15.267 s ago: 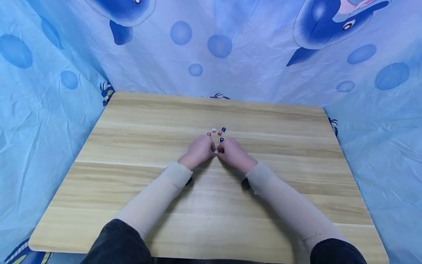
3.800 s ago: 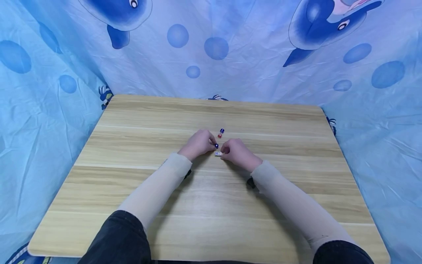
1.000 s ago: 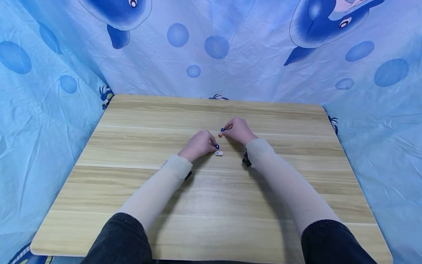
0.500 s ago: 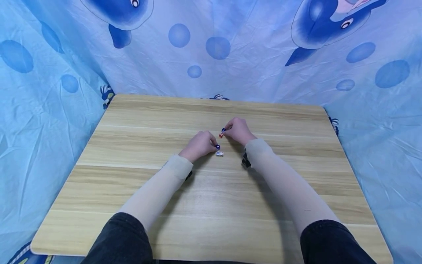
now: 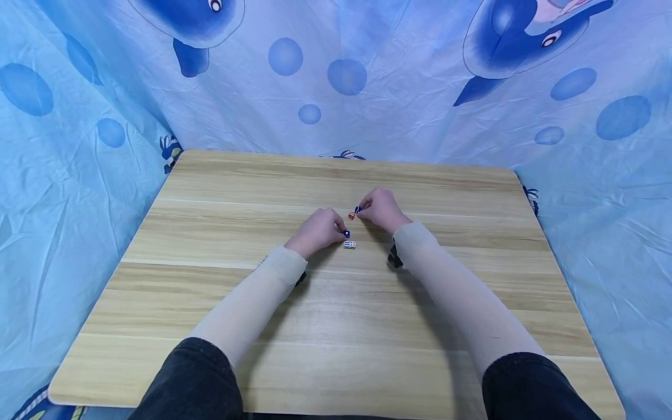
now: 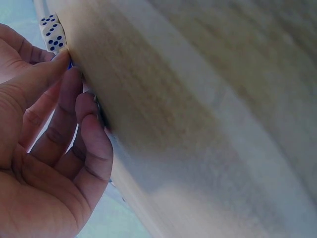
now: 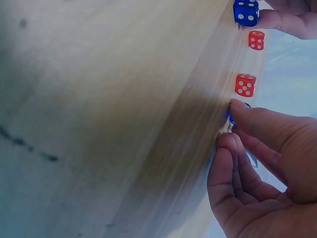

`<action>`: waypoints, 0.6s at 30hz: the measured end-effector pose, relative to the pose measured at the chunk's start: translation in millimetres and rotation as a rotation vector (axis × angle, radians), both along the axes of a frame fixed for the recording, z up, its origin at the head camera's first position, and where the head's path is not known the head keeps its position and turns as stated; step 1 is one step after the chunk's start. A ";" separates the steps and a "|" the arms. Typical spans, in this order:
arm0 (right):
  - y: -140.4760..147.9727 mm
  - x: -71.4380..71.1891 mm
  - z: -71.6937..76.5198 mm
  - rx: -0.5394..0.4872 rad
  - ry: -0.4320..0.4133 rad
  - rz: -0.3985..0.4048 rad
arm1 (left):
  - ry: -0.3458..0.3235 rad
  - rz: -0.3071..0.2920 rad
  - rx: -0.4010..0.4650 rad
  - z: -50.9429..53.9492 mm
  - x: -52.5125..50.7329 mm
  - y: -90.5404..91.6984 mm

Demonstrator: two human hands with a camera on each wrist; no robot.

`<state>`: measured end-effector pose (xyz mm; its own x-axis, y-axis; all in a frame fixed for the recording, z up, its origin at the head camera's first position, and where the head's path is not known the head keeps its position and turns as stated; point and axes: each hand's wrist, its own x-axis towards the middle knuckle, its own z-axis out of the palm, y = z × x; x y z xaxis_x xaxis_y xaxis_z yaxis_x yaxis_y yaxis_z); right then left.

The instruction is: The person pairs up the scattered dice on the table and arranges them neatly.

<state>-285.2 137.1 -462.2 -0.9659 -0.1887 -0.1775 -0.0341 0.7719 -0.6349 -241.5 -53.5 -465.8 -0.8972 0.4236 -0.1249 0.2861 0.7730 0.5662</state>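
Note:
My left hand [image 5: 317, 231] pinches a blue die [image 5: 346, 234] between thumb and fingertips, low over the wooden table. Just in front of it lie two white dice [image 5: 349, 245], side by side; their blue pips show in the left wrist view, where the white dice [image 6: 52, 33] sit beyond the thumb. Farther back, my right hand [image 5: 383, 209] pinches another blue die [image 5: 358, 209], mostly covered by the thumb in the right wrist view. Beside it stands a red die [image 5: 351, 216]. The right wrist view shows a second red die [image 7: 256, 40], nearer the left hand's blue die [image 7: 246, 13].
The wooden table [image 5: 336, 350] stretches around the hands, with rounded corners at its front. A blue curtain [image 5: 399, 105] printed with dolphins and bubbles hangs behind it and along both sides.
Earlier, the dice lay loosely scattered; the two white ones now sit together. My right hand left them for the far blue die, which has just shifted slightly right. My left hand stays put.

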 end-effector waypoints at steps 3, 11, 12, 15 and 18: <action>1.1 1.8 1.6 -0.009 -0.006 0.012 | 0.000 -0.004 -0.007 1.2 0.2 -0.3; 4.1 4.2 2.6 -0.010 -0.004 0.026 | -0.003 -0.005 -0.013 4.4 1.1 0.7; 4.2 4.9 2.5 -0.010 -0.006 0.028 | -0.004 -0.005 -0.014 4.4 1.3 0.8; 4.6 7.3 1.8 -0.011 -0.010 0.034 | -0.002 -0.004 -0.018 3.7 1.6 0.9; 4.8 11.3 0.8 -0.019 -0.017 0.041 | -0.002 0.000 -0.023 2.8 1.9 0.9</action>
<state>-273.9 141.9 -461.4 -0.9540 -0.2319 -0.1900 -0.0548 0.7580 -0.6499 -239.7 -52.6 -463.1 -0.8971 0.4203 -0.1363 0.2847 0.7858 0.5491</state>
